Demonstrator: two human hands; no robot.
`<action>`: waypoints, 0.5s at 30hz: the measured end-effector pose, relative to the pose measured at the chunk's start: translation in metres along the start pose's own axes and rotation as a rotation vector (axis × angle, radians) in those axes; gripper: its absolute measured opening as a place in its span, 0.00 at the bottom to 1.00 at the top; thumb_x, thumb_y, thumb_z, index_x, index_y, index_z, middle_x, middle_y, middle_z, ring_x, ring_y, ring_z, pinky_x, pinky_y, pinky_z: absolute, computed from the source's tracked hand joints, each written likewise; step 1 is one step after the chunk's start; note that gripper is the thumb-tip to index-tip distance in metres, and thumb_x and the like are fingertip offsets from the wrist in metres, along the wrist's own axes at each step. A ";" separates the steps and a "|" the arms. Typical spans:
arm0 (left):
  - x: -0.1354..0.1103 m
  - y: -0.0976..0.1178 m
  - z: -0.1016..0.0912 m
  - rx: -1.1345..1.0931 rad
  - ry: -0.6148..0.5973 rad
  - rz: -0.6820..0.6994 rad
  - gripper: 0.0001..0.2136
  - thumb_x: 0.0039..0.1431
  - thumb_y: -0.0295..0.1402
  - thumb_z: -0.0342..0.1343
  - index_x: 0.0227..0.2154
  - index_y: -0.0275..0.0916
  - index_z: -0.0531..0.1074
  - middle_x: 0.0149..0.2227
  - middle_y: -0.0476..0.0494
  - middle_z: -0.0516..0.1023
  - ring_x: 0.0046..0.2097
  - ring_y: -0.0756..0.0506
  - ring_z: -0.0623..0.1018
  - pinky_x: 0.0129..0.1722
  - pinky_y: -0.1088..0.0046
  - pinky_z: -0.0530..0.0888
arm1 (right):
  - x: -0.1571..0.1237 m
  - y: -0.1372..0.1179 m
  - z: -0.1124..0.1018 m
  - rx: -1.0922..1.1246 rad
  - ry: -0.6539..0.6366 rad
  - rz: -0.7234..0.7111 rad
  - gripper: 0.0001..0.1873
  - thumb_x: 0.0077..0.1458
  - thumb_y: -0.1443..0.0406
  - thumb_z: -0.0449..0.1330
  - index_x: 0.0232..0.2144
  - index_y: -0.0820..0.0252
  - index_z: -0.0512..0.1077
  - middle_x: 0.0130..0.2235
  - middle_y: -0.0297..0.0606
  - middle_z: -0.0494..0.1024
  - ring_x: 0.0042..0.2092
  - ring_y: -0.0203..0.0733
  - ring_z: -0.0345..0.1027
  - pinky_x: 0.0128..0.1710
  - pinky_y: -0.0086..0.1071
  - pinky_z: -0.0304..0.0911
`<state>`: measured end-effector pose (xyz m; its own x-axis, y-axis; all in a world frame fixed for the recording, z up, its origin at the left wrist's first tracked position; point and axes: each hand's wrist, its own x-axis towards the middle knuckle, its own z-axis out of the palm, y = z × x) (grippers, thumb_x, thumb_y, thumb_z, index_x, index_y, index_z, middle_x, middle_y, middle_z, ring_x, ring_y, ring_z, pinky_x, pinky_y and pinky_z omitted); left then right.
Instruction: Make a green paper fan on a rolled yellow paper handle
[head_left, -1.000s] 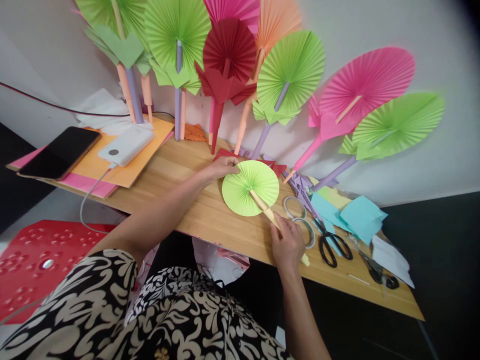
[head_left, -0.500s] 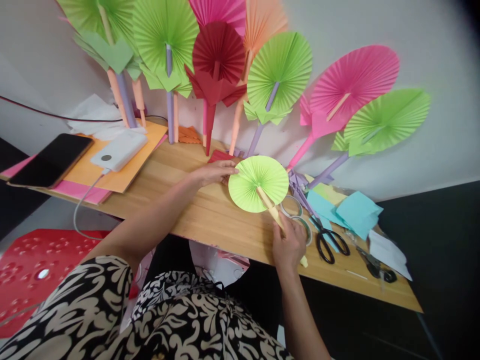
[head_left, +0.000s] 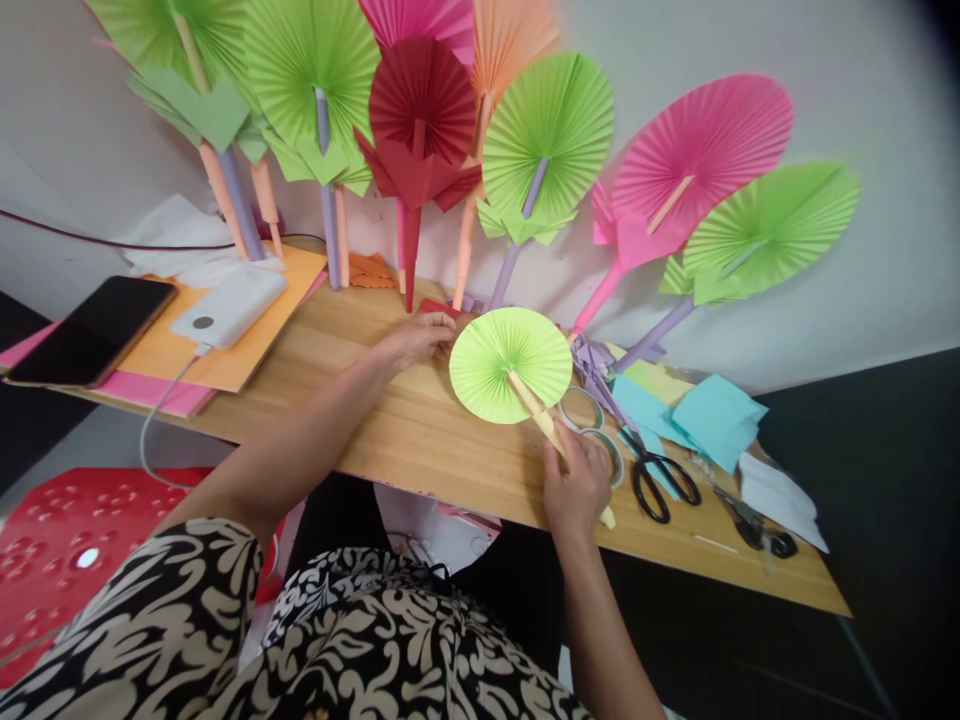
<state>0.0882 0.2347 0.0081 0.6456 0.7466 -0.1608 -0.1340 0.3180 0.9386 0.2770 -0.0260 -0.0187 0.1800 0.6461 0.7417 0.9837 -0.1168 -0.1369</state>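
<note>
Lime-green pleated paper fan (head_left: 491, 362): in front of the person, over the middle of the wooden table (head_left: 405, 440), its round face spread and turned up. Cannot tell whether its disc touches the tabletop. Pale yellow handle (head_left: 529, 397) slants from the disc's centre toward the near right.

Right hand (head_left: 577, 487): closed around the lower part of the handle; a bit of pale yellow shows below the grip.

Left hand (head_left: 421, 340): half open, fingers loosely curled, just beside the fan's left edge; no object visible in it. Contact between fingertips and rim cannot be made out.

Right of the fan: two tape rolls (head_left: 619, 466), close to the right hand; next to them, black-handled scissors (head_left: 664, 462). Farther right: blue paper (head_left: 720, 422), white paper (head_left: 780, 500) and a second pair of scissors (head_left: 746, 522). Purple paper scraps (head_left: 592, 362) lie behind the rolls.

Back of table: a row of larger pleated fans leans at the wall (head_left: 675, 40), among them a dark red fan (head_left: 424, 100) and a pink fan (head_left: 720, 125).

Table's left end: black phone (head_left: 94, 328) and white device (head_left: 232, 303) on orange and pink sheets (head_left: 279, 312); a cable runs from the device.
</note>
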 end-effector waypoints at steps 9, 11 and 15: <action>0.006 -0.001 -0.007 -0.025 0.117 0.084 0.07 0.52 0.29 0.61 0.30 0.38 0.68 0.22 0.52 0.71 0.24 0.53 0.71 0.26 0.77 0.66 | 0.022 0.001 -0.021 0.112 -0.124 0.247 0.20 0.64 0.59 0.55 0.53 0.59 0.76 0.45 0.48 0.82 0.47 0.51 0.74 0.51 0.44 0.67; 0.006 -0.002 -0.006 -0.033 0.120 0.095 0.07 0.52 0.30 0.61 0.30 0.38 0.68 0.22 0.53 0.71 0.23 0.53 0.70 0.26 0.77 0.66 | 0.036 0.000 -0.038 0.266 -0.204 0.399 0.22 0.62 0.55 0.57 0.53 0.58 0.76 0.48 0.47 0.82 0.48 0.51 0.74 0.50 0.44 0.68; 0.004 -0.003 -0.003 -0.042 0.098 0.111 0.07 0.52 0.32 0.61 0.29 0.37 0.67 0.22 0.52 0.71 0.23 0.53 0.70 0.26 0.77 0.65 | 0.051 -0.009 -0.058 0.793 -0.478 0.770 0.29 0.58 0.50 0.60 0.57 0.58 0.72 0.45 0.46 0.83 0.35 0.43 0.73 0.30 0.35 0.69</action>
<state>0.0896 0.2384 0.0034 0.5488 0.8314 -0.0876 -0.2336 0.2531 0.9388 0.2770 -0.0362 0.0585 0.5357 0.8443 -0.0073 0.3131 -0.2067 -0.9270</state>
